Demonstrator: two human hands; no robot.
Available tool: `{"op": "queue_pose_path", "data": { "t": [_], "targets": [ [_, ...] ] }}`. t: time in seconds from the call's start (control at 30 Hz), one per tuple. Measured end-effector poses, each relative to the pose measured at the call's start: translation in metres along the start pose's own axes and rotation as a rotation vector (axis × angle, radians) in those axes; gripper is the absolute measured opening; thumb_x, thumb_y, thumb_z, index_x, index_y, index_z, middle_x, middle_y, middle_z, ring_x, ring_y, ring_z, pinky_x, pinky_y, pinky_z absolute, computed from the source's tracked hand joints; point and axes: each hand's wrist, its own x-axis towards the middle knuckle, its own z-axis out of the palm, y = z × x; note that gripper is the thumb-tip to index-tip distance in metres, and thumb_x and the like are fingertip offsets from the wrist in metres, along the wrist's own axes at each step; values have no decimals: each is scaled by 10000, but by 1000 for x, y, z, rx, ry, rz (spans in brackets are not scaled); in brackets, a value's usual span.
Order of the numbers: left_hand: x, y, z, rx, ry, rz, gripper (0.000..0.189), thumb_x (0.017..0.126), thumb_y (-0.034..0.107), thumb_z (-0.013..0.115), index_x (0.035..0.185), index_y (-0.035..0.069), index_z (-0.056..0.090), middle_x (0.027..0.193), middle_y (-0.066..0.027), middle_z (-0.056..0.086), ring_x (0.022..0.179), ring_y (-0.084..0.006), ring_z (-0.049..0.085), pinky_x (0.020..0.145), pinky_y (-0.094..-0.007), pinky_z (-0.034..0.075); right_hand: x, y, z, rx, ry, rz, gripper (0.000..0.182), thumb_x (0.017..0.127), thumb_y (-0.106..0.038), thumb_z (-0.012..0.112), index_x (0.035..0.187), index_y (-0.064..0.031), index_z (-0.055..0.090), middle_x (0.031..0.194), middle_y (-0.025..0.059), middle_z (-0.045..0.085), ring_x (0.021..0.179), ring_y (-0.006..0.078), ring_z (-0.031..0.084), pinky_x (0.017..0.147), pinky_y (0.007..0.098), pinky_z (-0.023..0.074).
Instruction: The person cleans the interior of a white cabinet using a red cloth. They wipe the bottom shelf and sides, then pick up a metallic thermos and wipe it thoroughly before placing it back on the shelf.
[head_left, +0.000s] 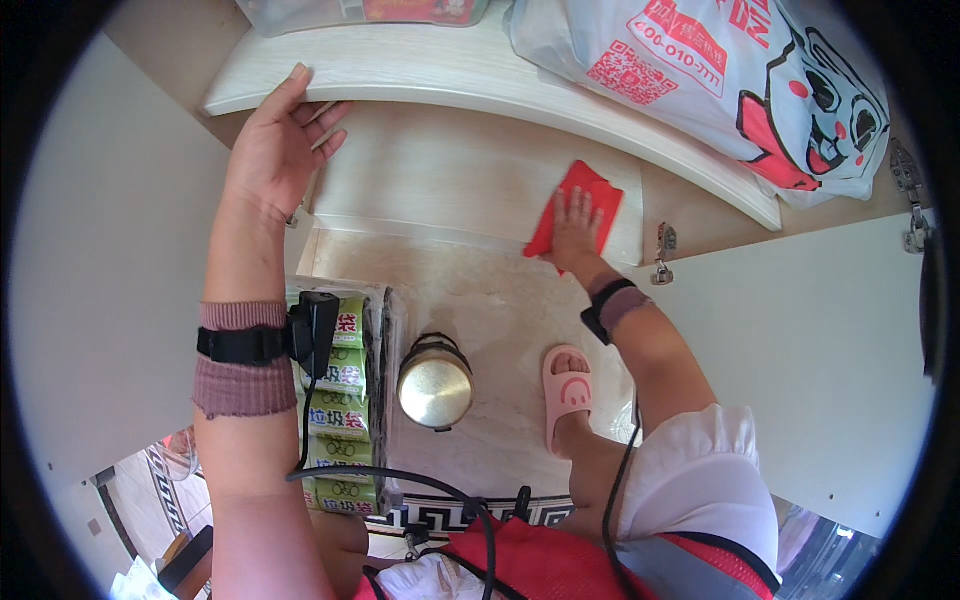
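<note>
My right hand (576, 227) lies palm down with fingers spread, pressing a folded red cloth (611, 201) onto the pale bottom board (427, 176) inside a cabinet. Up at the left, my left hand (279, 146) is at the front edge of the cabinet shelf (420, 64). Its thumb points up in front of the shelf and its fingers are apart, partly beneath the edge. Nothing shows in its palm; whether it bears on the shelf is hard to tell.
Above, the shelf carries a clear plastic container (300, 16) and a full white printed plastic bag (720, 97). Open cabinet doors stand left (112, 247) and right (780, 330). On the floor are packed green garbage-bag rolls (339, 416) and a metal-lidded pot (436, 390). Black cables (442, 486) trail from my wrists.
</note>
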Motion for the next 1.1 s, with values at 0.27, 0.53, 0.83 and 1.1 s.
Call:
{"op": "queue_pose_path", "data": {
  "t": [0.27, 0.53, 0.83, 1.1],
  "targets": [
    [2, -1, -3, 5, -18, 0, 331, 886, 378, 648, 1124, 165, 563, 1100, -33, 624, 1080, -219, 577, 907, -363, 389, 25, -131, -23, 151, 178, -404, 1200, 603, -513, 814, 1502, -57, 162, 1550, 264, 93, 1435, 439, 74, 1129, 611, 73],
    [2, 0, 0, -16, -12, -5, 344, 883, 377, 651, 1118, 145, 555, 1098, -52, 615, 1086, -238, 567, 931, -382, 384, 13, -76, -7, 248, 239, -416, 950, 813, -599, 571, 1506, -75, 188, 1567, 188, 141, 1459, 345, 74, 1152, 553, 66],
    [-2, 0, 6, -13, 21, 15, 381, 888, 388, 642, 1145, 128, 531, 1138, -64, 594, 1112, -250, 557, 935, -390, 384, -31, 84, 50, 280, 178, 235, 996, 856, -716, 407, 1518, -57, 62, 1571, 215, 62, 1456, 373, 39, 1159, 528, 54],
    [1, 0, 2, -12, 9, -3, 388, 890, 382, 641, 1156, 121, 532, 1142, -67, 594, 1117, -258, 556, 949, -396, 377, -32, 76, 70, 235, 276, 404, 1009, 856, -723, 398, 1491, 14, 128, 1532, 272, 142, 1433, 399, 115, 1160, 504, 92]
  ]
}}
